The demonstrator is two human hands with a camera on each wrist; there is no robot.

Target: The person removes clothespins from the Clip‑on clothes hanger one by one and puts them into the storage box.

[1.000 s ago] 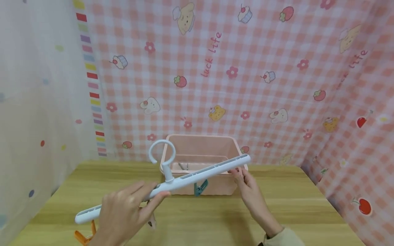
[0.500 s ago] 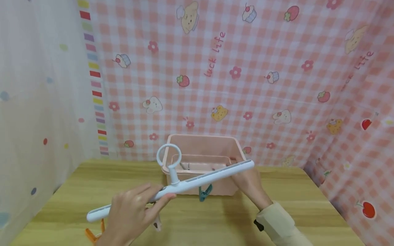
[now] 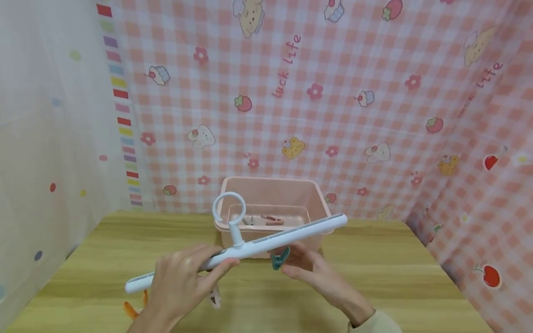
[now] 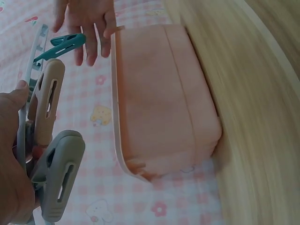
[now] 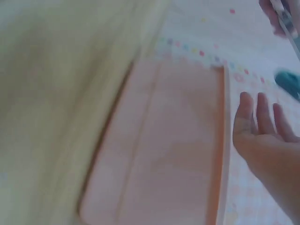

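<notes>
My left hand (image 3: 181,282) grips a pale blue clip hanger (image 3: 291,235) by its bar, held tilted with the right end higher. Its round hook (image 3: 229,208) points up. Hanging from the bar are a teal clothespin (image 3: 280,258), an orange clothespin (image 3: 132,309), a beige clothespin (image 4: 48,101) and a grey-green clothespin (image 4: 61,180). My right hand (image 3: 320,277) is beside the teal clothespin, its fingers extended and nothing in them. Behind the bar, a pink clothespin (image 3: 272,219) and a pale grey clothespin (image 3: 252,220) lie inside the pink bin (image 3: 270,189).
The bin stands on a wooden table (image 3: 374,268) near its back edge. A pink checked cloth (image 3: 266,125) hangs behind the table and along the right side. A whitish dotted cloth (image 3: 54,138) hangs at the left.
My right hand moved from the bin's right side into the bin, then out and left toward the teal clothespin. A pink clothespin now shows in the bin. The left hand keeps its grip.
</notes>
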